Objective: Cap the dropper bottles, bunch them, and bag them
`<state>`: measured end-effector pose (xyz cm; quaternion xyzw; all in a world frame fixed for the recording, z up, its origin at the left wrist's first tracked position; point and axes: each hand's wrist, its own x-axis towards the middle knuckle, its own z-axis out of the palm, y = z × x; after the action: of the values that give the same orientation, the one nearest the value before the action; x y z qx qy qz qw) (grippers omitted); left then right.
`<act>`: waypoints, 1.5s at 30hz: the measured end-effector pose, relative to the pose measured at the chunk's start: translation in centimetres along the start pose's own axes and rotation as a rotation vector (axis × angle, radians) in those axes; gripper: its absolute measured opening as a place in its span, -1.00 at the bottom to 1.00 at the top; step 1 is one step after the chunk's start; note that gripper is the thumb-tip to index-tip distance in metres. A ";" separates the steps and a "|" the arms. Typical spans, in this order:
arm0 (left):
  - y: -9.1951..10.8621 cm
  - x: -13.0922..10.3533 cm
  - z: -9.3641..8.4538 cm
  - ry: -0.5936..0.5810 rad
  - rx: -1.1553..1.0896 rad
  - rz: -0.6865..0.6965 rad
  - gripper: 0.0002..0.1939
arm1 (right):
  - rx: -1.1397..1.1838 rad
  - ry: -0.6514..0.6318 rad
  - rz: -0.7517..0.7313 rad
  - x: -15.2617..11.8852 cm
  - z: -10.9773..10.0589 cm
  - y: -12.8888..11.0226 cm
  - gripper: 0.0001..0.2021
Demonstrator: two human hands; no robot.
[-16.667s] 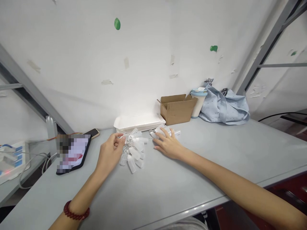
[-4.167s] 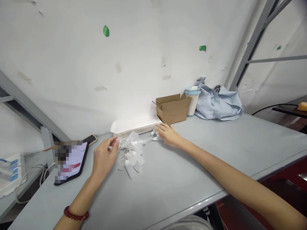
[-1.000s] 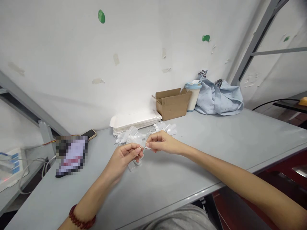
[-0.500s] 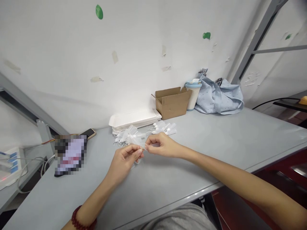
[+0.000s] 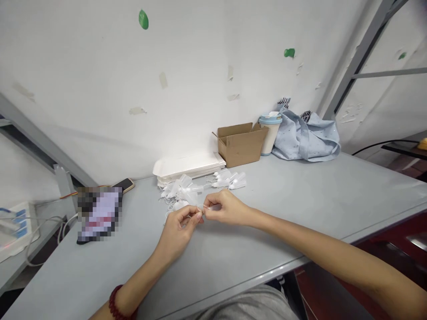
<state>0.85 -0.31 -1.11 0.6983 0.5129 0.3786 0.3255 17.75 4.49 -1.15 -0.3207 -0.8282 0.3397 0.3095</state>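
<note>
My left hand (image 5: 180, 229) is closed in a pinch, its thumb and forefinger meeting just above the grey tabletop. Almost touching it, my right hand (image 5: 227, 206) pinches from the other side. A thin white string (image 5: 207, 207) shows at the fingertips of both hands; its ends are hidden. Just beyond the hands lies a pile of clear plastic pieces (image 5: 183, 189) with white tips and loose white strings. A smaller group of similar clear pieces with white tips (image 5: 228, 178) rests behind my right hand.
Flat white boxes (image 5: 190, 164) are stacked against the wall. An open cardboard box (image 5: 242, 146), a lidded cup (image 5: 269, 135) and a light blue cloth bag (image 5: 308, 138) stand to their right. At the left lie a phone (image 5: 128, 184) and a blurred-out purple item (image 5: 103, 213).
Both hands have shifted slightly down and right in the picture and stay pinched together. The clear piece hanging under the left hand is no longer seen there. The view has moved slightly.
</note>
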 end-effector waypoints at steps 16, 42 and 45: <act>0.9 0.8 -1.2 -0.062 -0.137 -0.118 -0.72 | 0.080 0.066 0.015 0.5 -1.6 -0.9 -0.86; -0.1 0.1 -0.4 -0.060 -0.001 -0.003 -0.79 | -0.002 0.040 -0.090 -0.2 0.4 0.0 -0.78; -0.1 0.0 -0.4 -0.054 0.021 0.013 -0.79 | -0.008 0.043 -0.102 -0.2 0.3 -0.1 -0.75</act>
<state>0.47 -0.22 -0.95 0.7152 0.5032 0.3562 0.3293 17.60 4.22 -1.34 -0.2868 -0.8379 0.3132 0.3429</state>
